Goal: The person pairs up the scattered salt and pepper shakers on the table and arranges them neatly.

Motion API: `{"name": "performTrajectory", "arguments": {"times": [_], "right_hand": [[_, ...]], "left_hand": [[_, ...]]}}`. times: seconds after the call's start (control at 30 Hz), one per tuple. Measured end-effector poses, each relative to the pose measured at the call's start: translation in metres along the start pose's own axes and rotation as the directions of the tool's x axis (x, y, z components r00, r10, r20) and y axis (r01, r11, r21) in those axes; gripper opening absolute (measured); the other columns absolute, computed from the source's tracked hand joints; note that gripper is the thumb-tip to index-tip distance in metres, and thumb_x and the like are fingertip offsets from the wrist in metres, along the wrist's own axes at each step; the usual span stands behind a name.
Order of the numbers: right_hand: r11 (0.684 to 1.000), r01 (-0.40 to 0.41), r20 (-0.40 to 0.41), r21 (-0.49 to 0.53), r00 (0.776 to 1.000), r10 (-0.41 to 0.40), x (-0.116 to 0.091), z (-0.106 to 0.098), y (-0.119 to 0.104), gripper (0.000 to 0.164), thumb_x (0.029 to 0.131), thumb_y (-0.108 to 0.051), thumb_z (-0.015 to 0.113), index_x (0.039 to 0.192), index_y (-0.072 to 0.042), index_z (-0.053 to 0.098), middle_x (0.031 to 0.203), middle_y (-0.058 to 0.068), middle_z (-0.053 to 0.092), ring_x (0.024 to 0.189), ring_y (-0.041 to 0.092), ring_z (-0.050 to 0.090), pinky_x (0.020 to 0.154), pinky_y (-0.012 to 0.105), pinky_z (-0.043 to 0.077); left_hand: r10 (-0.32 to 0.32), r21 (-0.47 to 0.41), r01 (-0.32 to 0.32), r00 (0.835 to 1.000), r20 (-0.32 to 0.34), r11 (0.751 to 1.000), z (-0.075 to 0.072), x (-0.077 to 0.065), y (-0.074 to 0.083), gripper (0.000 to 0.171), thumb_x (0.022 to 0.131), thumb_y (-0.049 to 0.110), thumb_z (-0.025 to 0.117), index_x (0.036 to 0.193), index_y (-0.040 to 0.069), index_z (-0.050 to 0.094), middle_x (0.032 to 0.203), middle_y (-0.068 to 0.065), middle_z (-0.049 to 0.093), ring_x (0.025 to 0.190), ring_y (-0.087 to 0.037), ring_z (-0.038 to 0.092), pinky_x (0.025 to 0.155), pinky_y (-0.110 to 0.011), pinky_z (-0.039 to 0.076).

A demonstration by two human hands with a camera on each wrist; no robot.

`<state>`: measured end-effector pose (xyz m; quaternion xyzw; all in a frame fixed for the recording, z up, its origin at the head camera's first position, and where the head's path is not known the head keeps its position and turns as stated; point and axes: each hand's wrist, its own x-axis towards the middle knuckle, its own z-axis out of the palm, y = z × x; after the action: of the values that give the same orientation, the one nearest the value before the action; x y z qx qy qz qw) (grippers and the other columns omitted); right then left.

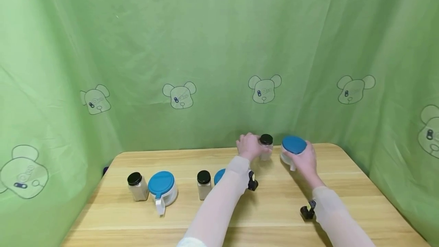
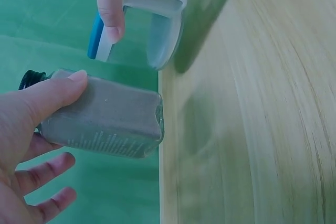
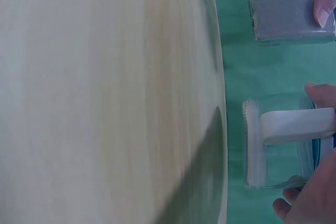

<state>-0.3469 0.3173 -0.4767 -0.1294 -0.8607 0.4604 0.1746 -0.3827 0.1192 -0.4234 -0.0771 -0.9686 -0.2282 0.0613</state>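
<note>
My left hand (image 1: 249, 147) grips a square glass jar (image 2: 105, 113) with a black lid and greyish contents, thumb along its side. In the left wrist view the jar lies in the thumb's grasp while two lower fingers stand off it. To its right, my right hand (image 1: 304, 158) holds a clear seasoning pot (image 1: 293, 146) by the upper part. That pot has a blue lid, a white handle (image 3: 296, 126) and a pale base. Both the jar and the pot appear raised above the wooden table (image 1: 274, 209), near its back edge.
At the table's left stand another black-lidded jar (image 1: 138, 186) and a blue-lidded pot (image 1: 162, 186). Toward the middle is a third jar (image 1: 204, 185), beside a blue lid (image 1: 218, 175) mostly hidden by my left forearm. A green curtain (image 1: 212, 121) hangs behind the table.
</note>
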Motion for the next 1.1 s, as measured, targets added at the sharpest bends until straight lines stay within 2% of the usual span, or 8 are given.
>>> {"name": "performTrajectory", "arguments": {"times": [0.37, 0.47, 0.83, 1.1], "right_hand": [[0.998, 0.057, 0.011, -0.008, 0.998, -0.057, -0.009, -0.011, -0.011, 0.100, 0.079, -0.032, 0.081, 0.150, 0.004, 0.020, 0.144, 0.033, 0.037, 0.131, 0.050, 0.039, 0.106, 0.066, 0.034], [0.997, 0.068, 0.016, -0.026, 0.998, -0.068, -0.011, -0.012, -0.011, 0.099, 0.079, -0.033, 0.080, 0.149, 0.005, 0.021, 0.144, 0.033, 0.037, 0.130, 0.050, 0.038, 0.105, 0.067, 0.034], [0.996, 0.093, 0.052, -0.007, 0.994, -0.092, -0.023, -0.021, -0.013, 0.101, 0.079, -0.037, 0.080, 0.150, 0.003, 0.021, 0.146, 0.032, 0.036, 0.131, 0.050, 0.038, 0.104, 0.068, 0.034], [0.992, 0.127, 0.056, -0.025, 0.990, -0.126, -0.030, -0.028, -0.014, 0.101, 0.079, -0.040, 0.080, 0.150, 0.003, 0.022, 0.145, 0.033, 0.038, 0.129, 0.051, 0.040, 0.102, 0.069, 0.035]], "left_hand": [[0.037, -0.029, -0.039, 0.998, -0.051, 0.999, -0.011, -0.007, 0.005, 0.063, 0.064, 0.062, 0.081, 0.119, 0.032, 0.069, 0.115, 0.008, 0.066, 0.109, -0.019, 0.054, 0.091, -0.036, 0.041], [0.037, -0.027, -0.039, 0.998, -0.044, 0.999, -0.013, -0.011, 0.005, 0.064, 0.064, 0.063, 0.081, 0.120, 0.033, 0.069, 0.116, 0.008, 0.066, 0.109, -0.019, 0.054, 0.091, -0.036, 0.042], [0.050, -0.111, -0.055, 0.998, -0.049, 0.992, -0.019, -0.025, 0.004, 0.070, 0.063, 0.058, 0.084, 0.124, 0.028, 0.067, 0.123, 0.007, 0.065, 0.112, -0.019, 0.053, 0.093, -0.034, 0.039], [0.070, -0.112, -0.076, 0.996, -0.056, 0.991, -0.022, -0.036, 0.004, 0.070, 0.063, 0.059, 0.083, 0.123, 0.028, 0.067, 0.126, 0.007, 0.063, 0.114, -0.019, 0.052, 0.093, -0.034, 0.039]]}}
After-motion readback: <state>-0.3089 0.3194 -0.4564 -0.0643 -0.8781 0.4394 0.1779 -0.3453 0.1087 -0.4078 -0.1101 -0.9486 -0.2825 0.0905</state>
